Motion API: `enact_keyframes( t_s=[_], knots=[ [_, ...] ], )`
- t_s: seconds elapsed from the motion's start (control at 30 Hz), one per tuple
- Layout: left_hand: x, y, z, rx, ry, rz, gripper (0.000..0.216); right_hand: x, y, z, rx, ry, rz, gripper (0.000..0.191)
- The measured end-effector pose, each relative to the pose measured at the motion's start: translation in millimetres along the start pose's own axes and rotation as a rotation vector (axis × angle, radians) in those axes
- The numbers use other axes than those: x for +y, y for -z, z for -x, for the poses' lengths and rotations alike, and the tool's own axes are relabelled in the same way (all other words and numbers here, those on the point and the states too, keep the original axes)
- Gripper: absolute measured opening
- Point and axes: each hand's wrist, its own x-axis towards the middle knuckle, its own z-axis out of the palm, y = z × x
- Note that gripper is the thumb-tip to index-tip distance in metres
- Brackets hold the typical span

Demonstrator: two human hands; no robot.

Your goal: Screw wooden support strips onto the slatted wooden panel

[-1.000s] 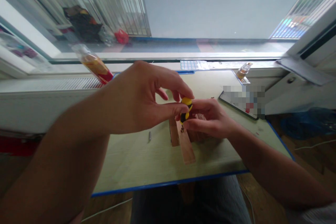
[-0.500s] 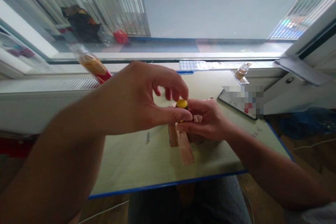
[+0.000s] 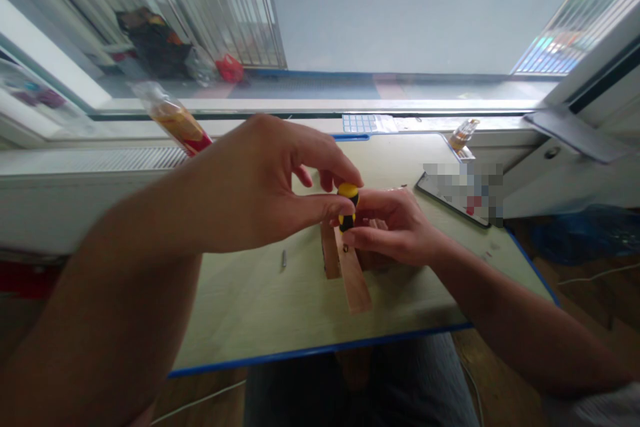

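Note:
A short screwdriver (image 3: 349,191) with a yellow and black handle stands roughly upright over the wooden pieces. My left hand (image 3: 280,183) pinches its handle between thumb and index finger, while its other fingers curl behind. My right hand (image 3: 393,227) closes round the lower part of the screwdriver, thumb in front; its fingertips and the screwdriver's tip are hidden. Beneath lies a flat wooden strip (image 3: 356,287) with a small dark hole or screw near my right thumb. Another wooden block (image 3: 329,257) sits under it on the left, and more wood is partly covered by my right hand.
A small metal screw (image 3: 284,258) lies on the table (image 3: 240,320), left of the wood. A tablet-like device (image 3: 450,200), partly blurred out, rests at the right. Bottles (image 3: 177,121) stand at the back left and back right (image 3: 463,135), by the window.
My left index finger has come down onto the screwdriver, and my left thumb has drawn back slightly to the left. More of the handle shows now. My right hand has hardly moved.

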Motion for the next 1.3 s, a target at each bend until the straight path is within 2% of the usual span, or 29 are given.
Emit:
enact_keyframes(
  t_s=[0.33,0.5,0.63,1.0,1.3],
  knots=[
    [-4,0,3,-0.039,-0.125,0.027,0.026,7,-1,1,-0.015,0.002,-0.019,0.027],
    [-1,0,2,0.029,-0.064,-0.021,0.025,-1,-2,-2,0.003,0.053,0.024,0.018],
    [0,0,2,0.094,0.008,-0.110,0.020,-5,-5,-3,0.026,0.060,0.028,0.018],
    [2,4,3,0.041,0.032,-0.086,0.019,2,-6,-1,0.027,-0.005,-0.042,0.024],
    [-4,4,4,0.004,-0.041,-0.041,0.016,3,-3,2,-0.020,-0.032,-0.126,0.026]
  ],
)
